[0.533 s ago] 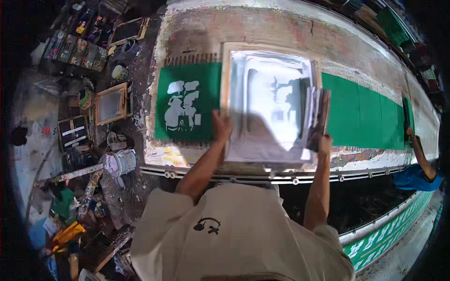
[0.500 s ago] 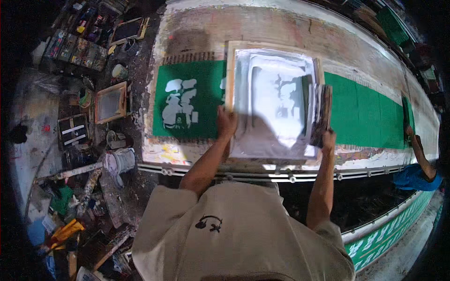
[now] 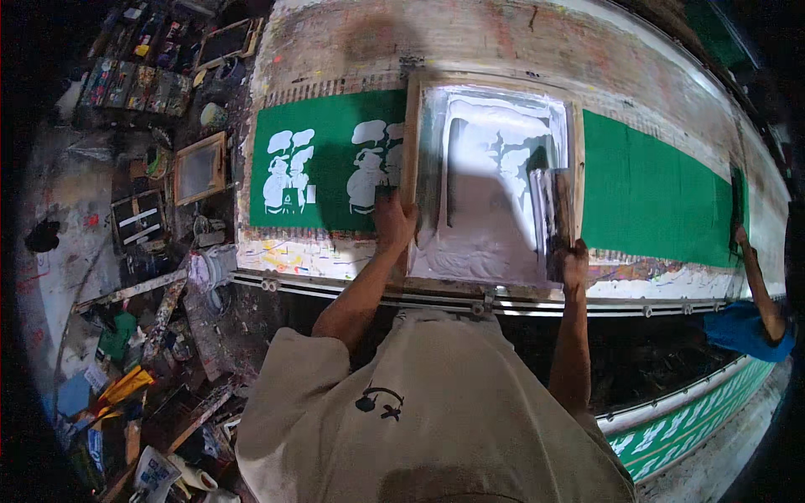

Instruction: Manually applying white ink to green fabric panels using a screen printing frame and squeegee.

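Note:
A wooden-framed printing screen [image 3: 412, 126] lies across a green fabric strip [image 3: 654, 184] on the long table. White ink [image 3: 478, 159] covers much of its mesh. My left hand [image 3: 394, 222] is closed on the screen's left rail. My right hand [image 3: 575, 264] is closed at the lower right rail, against the lower end of a squeegee [image 3: 551, 218]. The squeegee stands inside the frame along the right side, its blade edge hidden. Left of the screen, white printed figures [image 3: 289, 172] show on the green fabric.
A co-worker's hand [image 3: 740, 239] holds a dark bar at the far right of the strip. A metal rail [image 3: 352, 289] runs along the table's near edge. Ink containers [image 3: 134, 88], spare screens [image 3: 201, 168] and a white bucket [image 3: 210, 267] crowd the left. Printed green fabric [image 3: 679, 427] hangs lower right.
The screen has shifted right along the fabric, uncovering more of a second print. The squeegee has moved from over the right rail to inside the frame. Both hands moved with them.

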`<act>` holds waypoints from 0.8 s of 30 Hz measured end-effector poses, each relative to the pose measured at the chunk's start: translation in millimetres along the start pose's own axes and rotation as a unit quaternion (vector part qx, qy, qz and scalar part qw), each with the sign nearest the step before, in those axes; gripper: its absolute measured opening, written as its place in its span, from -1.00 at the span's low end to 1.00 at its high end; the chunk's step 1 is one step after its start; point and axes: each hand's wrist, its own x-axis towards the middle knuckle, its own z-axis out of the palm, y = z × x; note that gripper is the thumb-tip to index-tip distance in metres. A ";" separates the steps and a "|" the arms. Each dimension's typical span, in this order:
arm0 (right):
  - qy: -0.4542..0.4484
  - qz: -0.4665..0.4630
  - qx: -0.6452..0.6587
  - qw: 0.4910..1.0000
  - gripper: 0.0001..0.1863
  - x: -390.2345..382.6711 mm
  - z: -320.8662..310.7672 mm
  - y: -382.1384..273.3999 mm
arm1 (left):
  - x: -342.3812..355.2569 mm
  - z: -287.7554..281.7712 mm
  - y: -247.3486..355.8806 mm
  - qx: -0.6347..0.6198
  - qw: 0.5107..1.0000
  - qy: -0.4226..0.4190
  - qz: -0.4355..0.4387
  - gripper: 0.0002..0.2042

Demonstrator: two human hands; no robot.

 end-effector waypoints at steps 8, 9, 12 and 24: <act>-0.139 -0.284 -0.523 0.792 -0.77 115.2 110.1 -99.0 | 99.0 -24.9 85.2 -0.169 0.971 -0.024 0.168 -0.45; -0.181 -0.243 -0.566 0.767 -0.75 171.1 123.2 -106.4 | 142.4 -20.8 91.4 -0.074 0.969 -0.044 0.230 -0.47; -0.198 -0.200 -0.617 0.735 -0.60 313.3 160.5 -99.8 | 239.7 -0.3 105.5 -0.085 0.972 -0.076 0.207 -0.60; -0.197 -0.190 -0.512 0.814 -0.53 -14.4 92.2 -66.2 | -86.3 -22.8 79.3 -0.106 0.980 -0.039 0.167 -0.54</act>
